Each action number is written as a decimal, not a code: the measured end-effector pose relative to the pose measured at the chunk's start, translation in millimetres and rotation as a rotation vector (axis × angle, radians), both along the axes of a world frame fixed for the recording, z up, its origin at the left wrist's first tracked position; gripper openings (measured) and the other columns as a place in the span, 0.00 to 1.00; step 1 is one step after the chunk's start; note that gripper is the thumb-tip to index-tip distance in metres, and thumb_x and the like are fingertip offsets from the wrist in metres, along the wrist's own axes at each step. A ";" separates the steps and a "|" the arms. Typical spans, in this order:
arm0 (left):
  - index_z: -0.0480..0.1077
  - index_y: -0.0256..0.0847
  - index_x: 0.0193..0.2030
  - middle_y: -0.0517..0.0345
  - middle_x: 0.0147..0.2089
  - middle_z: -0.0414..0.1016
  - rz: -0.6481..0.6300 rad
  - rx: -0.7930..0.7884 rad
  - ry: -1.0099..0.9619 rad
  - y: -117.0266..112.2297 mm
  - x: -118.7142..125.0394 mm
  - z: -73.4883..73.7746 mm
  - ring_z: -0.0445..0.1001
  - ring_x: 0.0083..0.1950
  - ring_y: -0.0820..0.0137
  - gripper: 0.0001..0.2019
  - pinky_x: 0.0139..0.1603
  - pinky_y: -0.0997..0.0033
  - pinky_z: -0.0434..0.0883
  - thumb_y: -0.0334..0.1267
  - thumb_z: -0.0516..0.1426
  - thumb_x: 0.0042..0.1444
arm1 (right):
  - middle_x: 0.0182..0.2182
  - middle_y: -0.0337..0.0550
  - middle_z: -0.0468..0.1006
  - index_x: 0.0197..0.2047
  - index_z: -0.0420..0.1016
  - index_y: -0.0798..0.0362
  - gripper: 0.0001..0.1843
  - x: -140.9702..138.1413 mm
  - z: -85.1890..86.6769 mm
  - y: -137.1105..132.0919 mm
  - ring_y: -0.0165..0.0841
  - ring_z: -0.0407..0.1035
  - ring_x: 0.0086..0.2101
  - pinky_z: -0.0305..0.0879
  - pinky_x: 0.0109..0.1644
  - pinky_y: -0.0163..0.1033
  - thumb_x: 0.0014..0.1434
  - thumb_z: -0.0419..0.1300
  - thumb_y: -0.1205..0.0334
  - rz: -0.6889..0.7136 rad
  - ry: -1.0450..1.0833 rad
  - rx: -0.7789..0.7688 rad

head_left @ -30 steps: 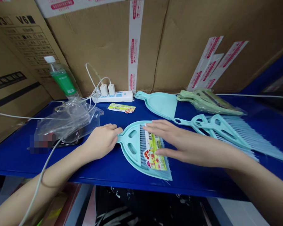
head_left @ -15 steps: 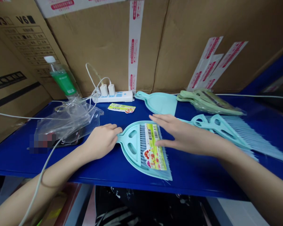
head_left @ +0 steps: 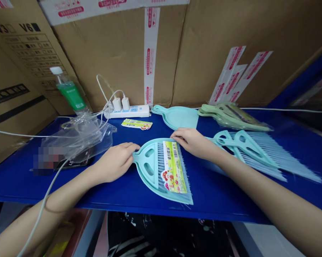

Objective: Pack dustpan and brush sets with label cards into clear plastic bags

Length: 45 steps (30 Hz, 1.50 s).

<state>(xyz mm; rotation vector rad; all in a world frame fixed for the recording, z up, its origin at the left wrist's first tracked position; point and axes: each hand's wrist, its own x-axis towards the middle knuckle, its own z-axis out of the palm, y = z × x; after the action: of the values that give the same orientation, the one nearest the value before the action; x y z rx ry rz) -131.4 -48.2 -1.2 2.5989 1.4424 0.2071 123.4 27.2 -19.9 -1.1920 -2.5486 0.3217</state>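
Observation:
A light-blue dustpan [head_left: 145, 180] lies on the table in front of me, with a matching hand brush [head_left: 147, 166] nested in it. A printed label card [head_left: 174, 167] rests across the bristles. Wrapped round the handle end is my left hand [head_left: 115, 161], its fingers closed and hiding most of the handles. My right hand [head_left: 190, 141] grips the dustpan's far right rim with bent fingers; the thumb is partly hidden. Beyond that wrist lie two more light-blue brushes [head_left: 254, 148], bristles pointing right. Behind is another light-blue dustpan [head_left: 182, 117].
Green dustpan sets [head_left: 236, 117] in clear wrap lie at the back right. A second label card [head_left: 136, 124] lies near a white power strip [head_left: 131, 111]. At left are a crumpled clear bag [head_left: 80, 137], a bottle [head_left: 71, 92] and trailing white cables. Cardboard boxes [head_left: 118, 53] wall the back.
My right hand has moved from hovering with spread fingers to the dustpan's far rim, its fingers now bent there. My left hand keeps its hold on the handle.

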 end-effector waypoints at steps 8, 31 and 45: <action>0.65 0.36 0.53 0.49 0.48 0.73 -0.050 0.003 -0.048 -1.5 1.0 0.5 0.70 0.50 0.63 0.19 0.54 0.60 0.68 0.30 0.41 0.59 | 0.34 0.48 0.77 0.32 0.73 0.54 0.15 -0.9 -0.4 1.5 0.37 0.71 0.36 0.64 0.40 0.38 0.61 0.46 0.72 -0.066 -0.059 0.012; 0.57 0.38 0.60 0.50 0.47 0.68 -0.143 0.027 0.030 -1.4 0.2 -1.9 0.68 0.50 0.63 0.27 0.53 0.61 0.67 0.24 0.46 0.51 | 0.44 0.52 0.78 0.45 0.74 0.55 0.16 5.6 16.0 -0.7 0.43 0.72 0.43 0.66 0.42 0.43 0.62 0.46 0.68 -0.248 -0.247 0.011; 0.57 0.39 0.60 0.50 0.50 0.68 -0.142 0.000 -0.003 -1.6 0.0 -2.8 0.68 0.51 0.64 0.27 0.55 0.61 0.67 0.23 0.46 0.51 | 0.37 0.54 0.76 0.46 0.78 0.55 0.18 17.0 4.5 10.9 0.45 0.69 0.41 0.68 0.43 0.47 0.60 0.50 0.63 -0.201 -0.206 0.234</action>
<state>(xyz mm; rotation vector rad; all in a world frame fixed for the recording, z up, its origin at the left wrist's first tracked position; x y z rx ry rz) -131.4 -49.8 -4.0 2.6858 1.2494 0.1925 140.4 38.1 -15.4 -1.4354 -2.5162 -0.1499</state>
